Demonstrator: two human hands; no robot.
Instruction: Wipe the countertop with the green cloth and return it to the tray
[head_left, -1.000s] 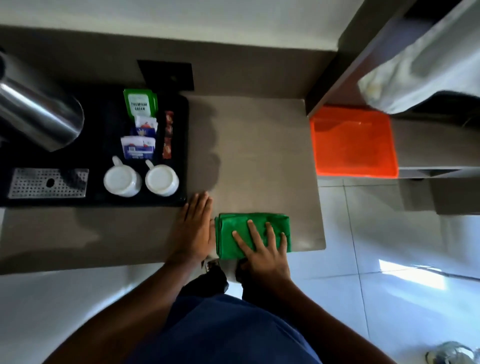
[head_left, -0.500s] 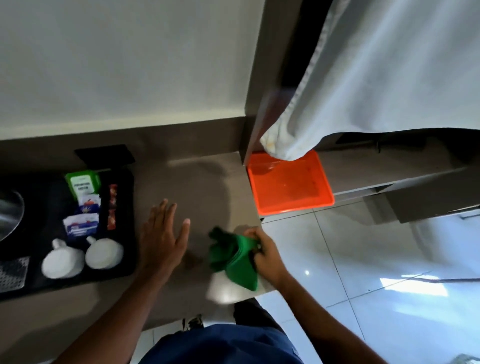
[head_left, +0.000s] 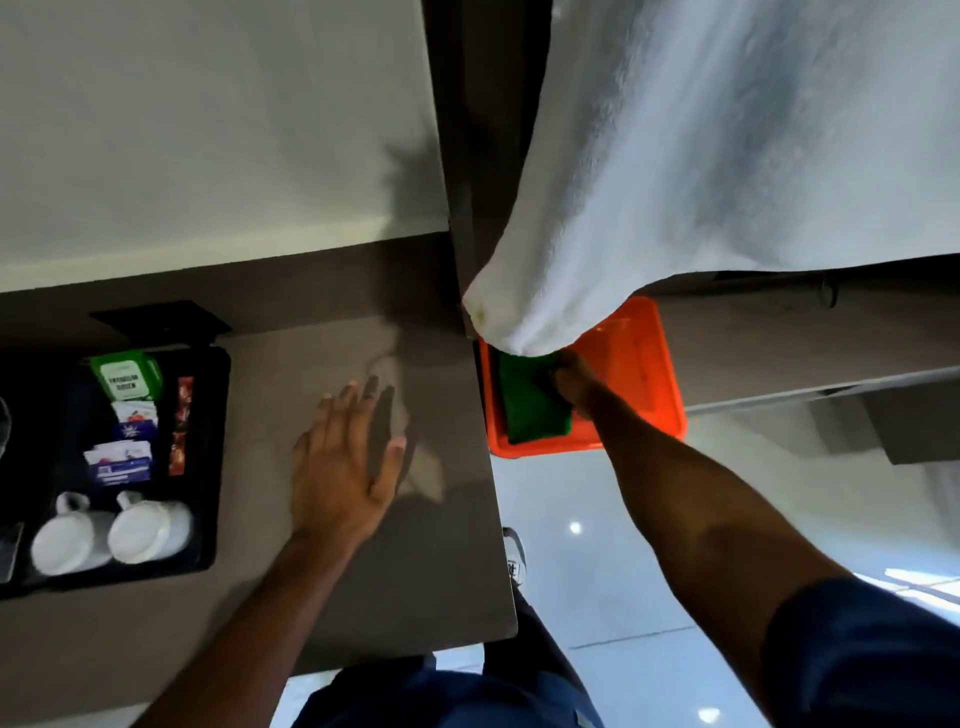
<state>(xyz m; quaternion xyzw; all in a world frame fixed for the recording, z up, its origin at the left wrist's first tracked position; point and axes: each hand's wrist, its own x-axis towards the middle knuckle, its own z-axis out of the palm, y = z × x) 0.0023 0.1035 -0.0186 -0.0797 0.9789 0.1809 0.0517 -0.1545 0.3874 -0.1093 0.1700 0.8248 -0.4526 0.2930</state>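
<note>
Head view: cloth going down into the orange tray.

Right hand (head_left: 571, 382) reaches past the table (head_left: 415, 545) edge and grips the folded green cloth (head_left: 532, 402), which lies in the left part of the tray (head_left: 644, 364); whether it rests fully on the tray floor I cannot tell, since a hanging white towel (head_left: 675, 182) hides its far end. Left hand (head_left: 345, 457) is spread wide and flat, empty, over the table. To finish well, I judge the cloth should be pressed flat inside the rim, kept folded, then the fingers let go cleanly and drawn back low so the towel is not dragged along.
</note>
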